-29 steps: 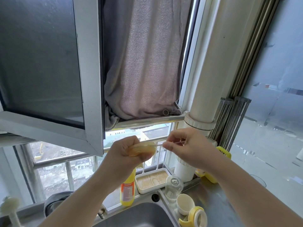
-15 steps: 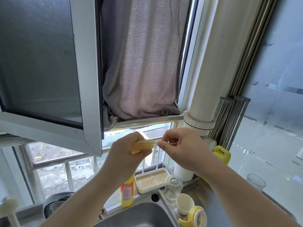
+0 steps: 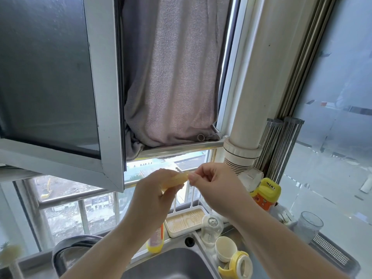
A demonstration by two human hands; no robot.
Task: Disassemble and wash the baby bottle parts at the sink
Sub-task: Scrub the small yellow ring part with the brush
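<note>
Both hands raised over the sink, working a thin brush into a small yellowish bottle part.

Near: sink below, yellow collar ring, cream cap and clear bottle parked on its rim, likely waiting for washing. Mid: left hand curls round the soft part, steadying it end-on; right hand pinches the thin brush narrowly, probably to clean the bore. Far: tray on the sill, towel in the window.
</note>
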